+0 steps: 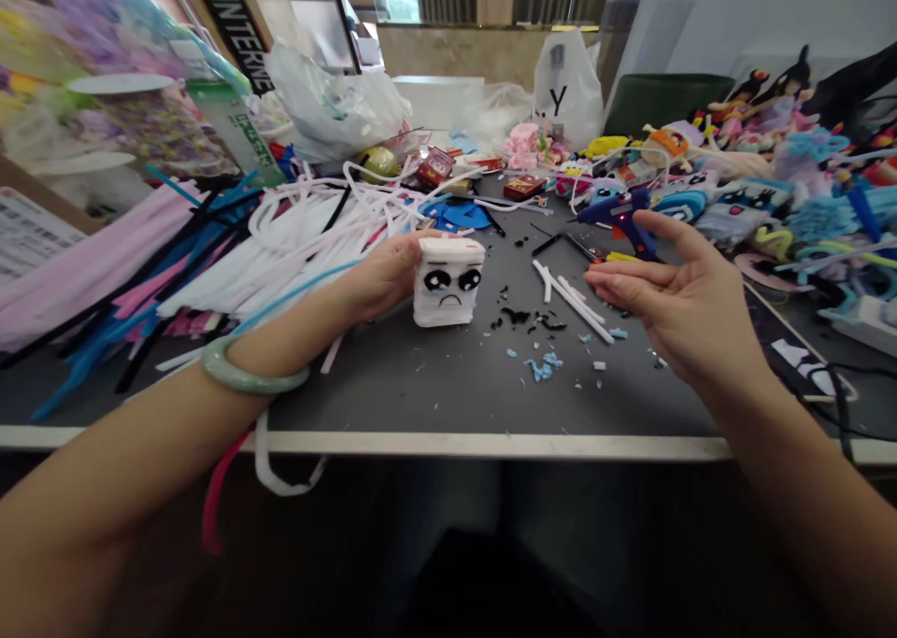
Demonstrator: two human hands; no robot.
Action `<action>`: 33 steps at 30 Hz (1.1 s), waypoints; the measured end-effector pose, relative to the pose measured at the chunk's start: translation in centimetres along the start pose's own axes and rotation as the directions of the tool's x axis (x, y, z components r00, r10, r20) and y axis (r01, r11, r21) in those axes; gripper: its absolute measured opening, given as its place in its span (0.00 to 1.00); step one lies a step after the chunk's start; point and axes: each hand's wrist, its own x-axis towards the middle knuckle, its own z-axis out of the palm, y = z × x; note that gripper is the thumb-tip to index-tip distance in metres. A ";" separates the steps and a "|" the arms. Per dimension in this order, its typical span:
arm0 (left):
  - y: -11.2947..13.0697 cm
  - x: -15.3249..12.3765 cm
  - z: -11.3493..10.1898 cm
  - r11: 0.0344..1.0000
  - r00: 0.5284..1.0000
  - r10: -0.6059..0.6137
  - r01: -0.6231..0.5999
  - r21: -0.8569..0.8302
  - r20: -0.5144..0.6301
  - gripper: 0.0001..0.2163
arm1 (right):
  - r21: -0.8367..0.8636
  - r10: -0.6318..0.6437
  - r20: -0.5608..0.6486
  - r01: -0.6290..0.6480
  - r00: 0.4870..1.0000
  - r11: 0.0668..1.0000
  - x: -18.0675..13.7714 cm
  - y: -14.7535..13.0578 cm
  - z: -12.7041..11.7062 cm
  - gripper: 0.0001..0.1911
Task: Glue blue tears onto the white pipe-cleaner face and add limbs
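Note:
My left hand [392, 269] is closed around the left side of a white fuzzy box-shaped figure [447, 285], upright just above or on the table. Its front has big shiny black eyes and a frowning mouth. A pale green bangle circles my left wrist. My right hand [673, 297] hovers to the right with the index finger stretched out and the other fingers near the thumb; I see nothing held in it. Just behind it lies a blue glue gun [620, 216] with a red light on. White pipe cleaner pieces [575, 304] lie left of my right hand.
Bundled white pipe cleaners [280, 255] fill the left, some hanging over the table's front edge [491, 445]. Black and blue scraps [543, 367] dot the middle. Plush-looking figures [757, 199] crowd the right, near a black cable [841, 404]. Plastic bags [336, 101] stand behind.

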 end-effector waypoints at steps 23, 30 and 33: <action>1.9 0.0 0.5 0.987 0.970 0.010 0.030 0.159 -0.244 0.13 | -0.030 0.064 0.038 -0.063 0.997 0.998 0.4 1.4 -0.5 0.32; 1.6 0.3 -0.3 0.977 0.957 0.027 0.036 0.209 -0.289 0.11 | -0.040 0.072 0.032 -0.071 0.997 0.997 0.5 1.4 -0.6 0.30; 1.7 0.3 -0.2 0.976 0.956 0.027 0.038 0.216 -0.293 0.11 | -0.038 0.081 0.040 -0.080 0.996 0.996 0.4 1.3 -0.4 0.31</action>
